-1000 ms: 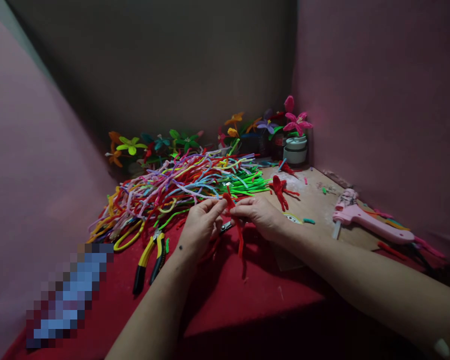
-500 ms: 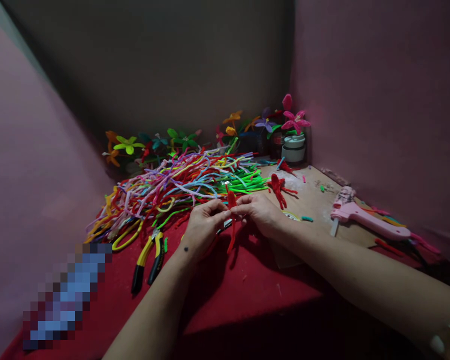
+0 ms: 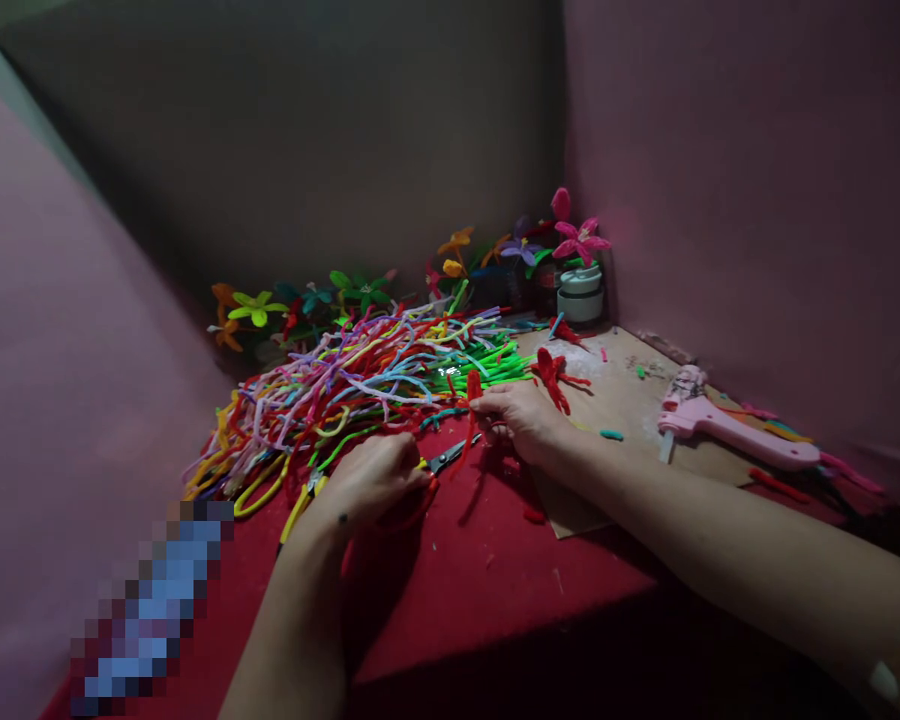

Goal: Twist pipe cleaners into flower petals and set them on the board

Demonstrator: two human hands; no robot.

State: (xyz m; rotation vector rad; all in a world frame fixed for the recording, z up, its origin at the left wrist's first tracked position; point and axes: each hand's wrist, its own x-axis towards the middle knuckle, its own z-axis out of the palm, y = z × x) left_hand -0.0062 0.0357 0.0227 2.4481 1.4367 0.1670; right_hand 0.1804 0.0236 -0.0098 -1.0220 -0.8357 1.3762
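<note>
The right hand [image 3: 525, 420] pinches a red fuzzy piece [image 3: 474, 386]; the left hand [image 3: 375, 482] is at the scissors [image 3: 447, 458] on red cloth [image 3: 495, 600]

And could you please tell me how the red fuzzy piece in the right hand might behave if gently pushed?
The red fuzzy piece is probably light, as the right hand holds it in a mere pinch. It would likely bend, its tail being thin, yet its upright top suggests some stiffness. Its fuzzy surface should resist slipping.

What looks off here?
The brown board has a whitish smear beside the red fuzzy piece, perhaps residue, plus stray scraps like the teal bit. Otherwise nothing stands out.
</note>
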